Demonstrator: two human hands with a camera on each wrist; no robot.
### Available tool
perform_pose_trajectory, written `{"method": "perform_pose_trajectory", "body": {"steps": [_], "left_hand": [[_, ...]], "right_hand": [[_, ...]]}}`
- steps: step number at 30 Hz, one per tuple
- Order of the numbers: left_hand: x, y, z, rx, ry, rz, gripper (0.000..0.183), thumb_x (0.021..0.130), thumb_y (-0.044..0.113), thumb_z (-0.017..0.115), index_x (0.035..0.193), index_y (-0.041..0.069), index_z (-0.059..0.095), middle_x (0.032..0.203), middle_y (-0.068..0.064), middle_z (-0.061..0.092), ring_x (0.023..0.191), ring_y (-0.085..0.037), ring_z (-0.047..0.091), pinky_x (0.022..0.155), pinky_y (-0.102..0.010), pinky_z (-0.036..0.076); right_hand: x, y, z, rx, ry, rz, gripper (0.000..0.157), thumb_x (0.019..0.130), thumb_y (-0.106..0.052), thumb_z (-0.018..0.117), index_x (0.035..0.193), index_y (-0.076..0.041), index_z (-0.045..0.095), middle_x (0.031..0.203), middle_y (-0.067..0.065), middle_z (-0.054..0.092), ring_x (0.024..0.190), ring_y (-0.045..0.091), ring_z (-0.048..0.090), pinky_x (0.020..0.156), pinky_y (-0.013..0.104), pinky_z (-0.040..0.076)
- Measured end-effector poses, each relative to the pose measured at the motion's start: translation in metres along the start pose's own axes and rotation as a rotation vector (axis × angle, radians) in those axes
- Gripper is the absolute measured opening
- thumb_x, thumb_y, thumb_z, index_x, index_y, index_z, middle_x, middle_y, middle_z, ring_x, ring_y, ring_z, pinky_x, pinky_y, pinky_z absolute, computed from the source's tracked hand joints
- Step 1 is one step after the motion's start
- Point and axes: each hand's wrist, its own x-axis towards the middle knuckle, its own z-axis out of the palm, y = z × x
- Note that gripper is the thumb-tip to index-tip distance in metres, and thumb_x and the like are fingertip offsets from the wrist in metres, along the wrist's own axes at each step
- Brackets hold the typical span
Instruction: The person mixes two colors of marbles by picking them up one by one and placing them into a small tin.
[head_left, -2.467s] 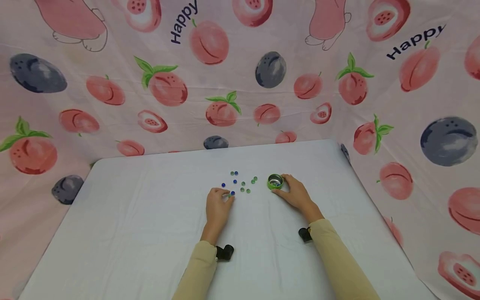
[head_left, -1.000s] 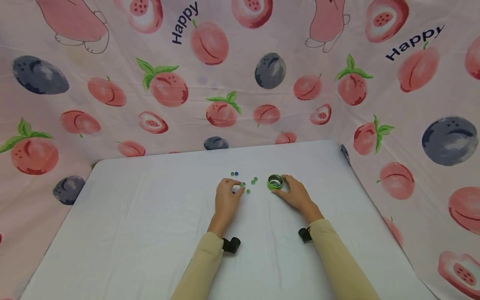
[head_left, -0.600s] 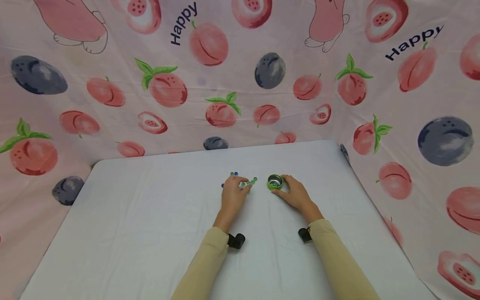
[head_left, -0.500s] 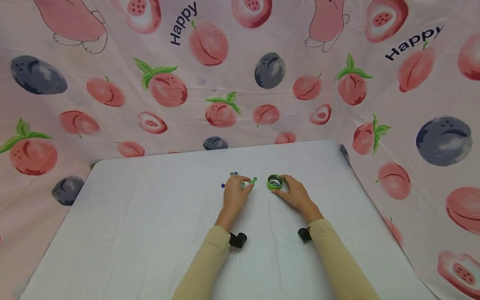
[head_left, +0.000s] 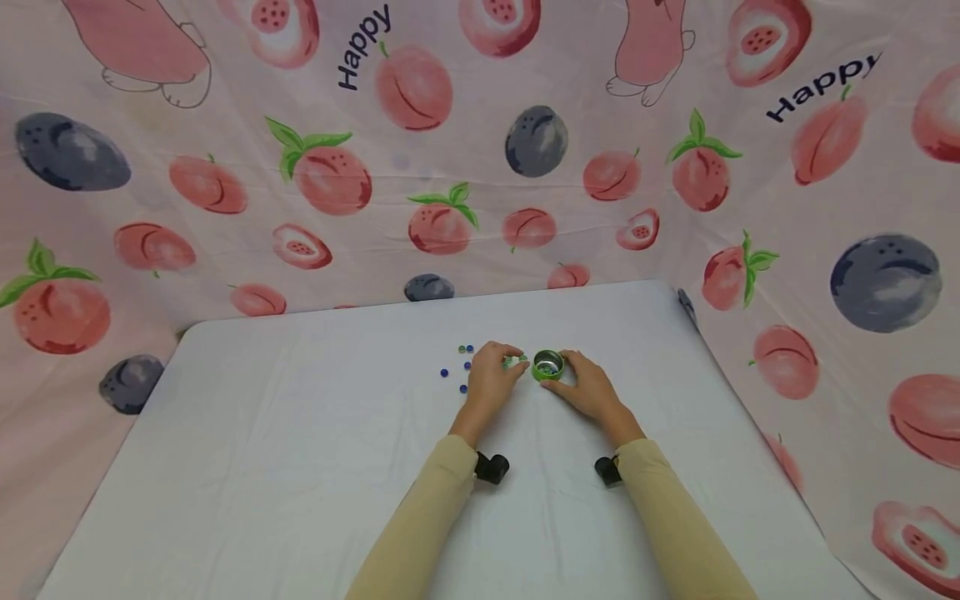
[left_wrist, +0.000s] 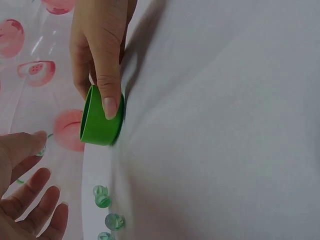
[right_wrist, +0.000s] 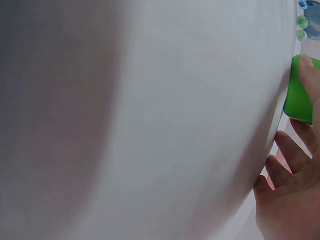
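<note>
My left hand (head_left: pixel 491 382) is just left of a small green cup (head_left: pixel 538 377) with a shiny metal inside. In the left wrist view, a green glass marble (left_wrist: pixel 42 150) is pinched between its thumb and a finger, while the other fingers spread loosely. My right hand (head_left: pixel 592 390) grips the cup from the right, with thumb and fingers around its wall. A few marbles show at the bottom of the cup. Several clear green marbles (left_wrist: pixel 114 221) lie on the table in front of the cup, partly hidden by the left hand in the head view.
Blue marbles (head_left: pixel 444 373) lie scattered left of the left hand, and one green marble (head_left: pixel 462 349) sits beside a blue one at the back. A white cloth covers the table (head_left: pixel 300 433). Fruit-printed curtains (head_left: pixel 420 167) hang behind it and at both sides.
My left hand has moved right from the blue marbles, past the green ones, to near the cup, and now holds a green marble. The right hand and cup have stayed in place.
</note>
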Motion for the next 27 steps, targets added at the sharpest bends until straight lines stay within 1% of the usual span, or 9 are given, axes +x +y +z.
{"method": "perform_pose_trajectory", "body": {"steps": [7, 12, 15, 20, 27], "left_hand": [[0.004, -0.002, 0.014, -0.01, -0.028, 0.005, 0.016, 0.093, 0.01, 0.08, 0.106, 0.002, 0.081, 0.109, -0.016, 0.073, 0.101, -0.031, 0.067, 0.088, -0.043, 0.055], [0.004, -0.002, 0.023, -0.038, -0.005, 0.031, 0.015, 0.092, 0.01, 0.082, 0.104, 0.001, 0.081, 0.107, -0.016, 0.073, 0.099, -0.033, 0.068, 0.088, -0.043, 0.056], [0.006, -0.002, 0.028, -0.074, 0.007, 0.034, 0.016, 0.091, 0.009, 0.082, 0.104, -0.001, 0.081, 0.106, -0.017, 0.073, 0.099, -0.033, 0.069, 0.088, -0.043, 0.057], [0.007, -0.005, 0.038, -0.115, 0.003, -0.007, 0.018, 0.091, 0.01, 0.083, 0.106, 0.0, 0.081, 0.107, -0.017, 0.072, 0.098, -0.032, 0.068, 0.087, -0.042, 0.057], [0.006, -0.007, 0.046, -0.135, 0.0, -0.067, 0.018, 0.091, 0.011, 0.083, 0.107, 0.001, 0.081, 0.107, -0.014, 0.07, 0.095, -0.026, 0.065, 0.079, -0.036, 0.055]], "right_hand": [[0.001, 0.001, 0.001, -0.002, -0.004, -0.001, 0.063, 0.098, -0.033, 0.077, 0.145, 0.002, 0.054, 0.154, 0.024, 0.054, 0.154, 0.046, 0.035, 0.124, 0.06, 0.03], [0.001, 0.002, 0.001, -0.012, -0.005, 0.002, 0.066, 0.098, -0.034, 0.077, 0.148, 0.002, 0.052, 0.156, 0.025, 0.052, 0.154, 0.045, 0.034, 0.124, 0.06, 0.031], [0.001, 0.002, 0.001, -0.013, -0.005, 0.001, 0.067, 0.098, -0.035, 0.076, 0.148, 0.003, 0.052, 0.156, 0.025, 0.052, 0.154, 0.046, 0.034, 0.124, 0.06, 0.031], [0.001, 0.002, 0.0, -0.009, -0.002, -0.012, 0.066, 0.098, -0.034, 0.076, 0.147, 0.003, 0.053, 0.155, 0.025, 0.053, 0.153, 0.047, 0.035, 0.124, 0.06, 0.031], [0.001, 0.003, 0.0, 0.001, 0.006, -0.025, 0.066, 0.098, -0.033, 0.077, 0.148, 0.002, 0.053, 0.154, 0.025, 0.053, 0.153, 0.046, 0.037, 0.124, 0.06, 0.031]]}}
